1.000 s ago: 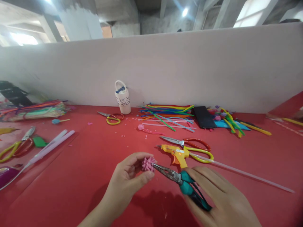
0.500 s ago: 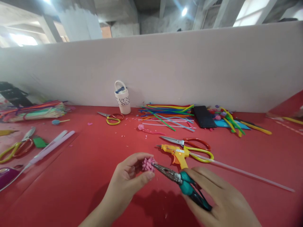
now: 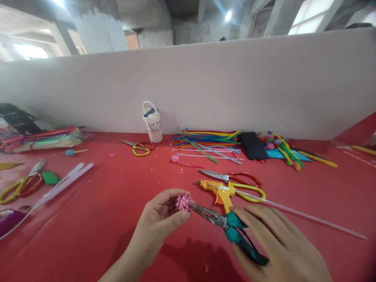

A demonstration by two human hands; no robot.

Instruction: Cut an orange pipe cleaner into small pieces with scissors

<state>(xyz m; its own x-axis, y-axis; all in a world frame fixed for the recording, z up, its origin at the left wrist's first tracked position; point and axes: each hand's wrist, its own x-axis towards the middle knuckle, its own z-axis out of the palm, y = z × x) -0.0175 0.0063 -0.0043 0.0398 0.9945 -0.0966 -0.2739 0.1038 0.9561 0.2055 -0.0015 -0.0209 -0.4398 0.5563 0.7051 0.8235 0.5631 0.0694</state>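
Note:
Between the thumb and fingers of my left hand (image 3: 160, 223) is a small pink flower (image 3: 183, 202) with many short curled petals. My right hand (image 3: 282, 243) is wrapped around the green and black handles of long-nose pliers (image 3: 233, 227). The pliers' worn metal tips reach the right side of the flower; whether they grip a petal I cannot make out. Just beyond the pliers lies a yellow glue gun (image 3: 220, 191), with a long clear glue stick (image 3: 311, 217) running out of its back to the right.
Scissors (image 3: 229, 178) with red and yellow handles lie against the glue gun. Behind are a pink flower on a stem (image 3: 175, 158), many coloured pipe cleaners (image 3: 205, 141), a black phone (image 3: 253, 145) and a white cup (image 3: 152, 125). More scissors (image 3: 25, 182) and a pink hair straightener (image 3: 67, 182) lie left.
My right hand and the pliers have shifted slightly right and down, and the plier jaws look a little more parted. My left hand holds the flower in nearly the same spot.

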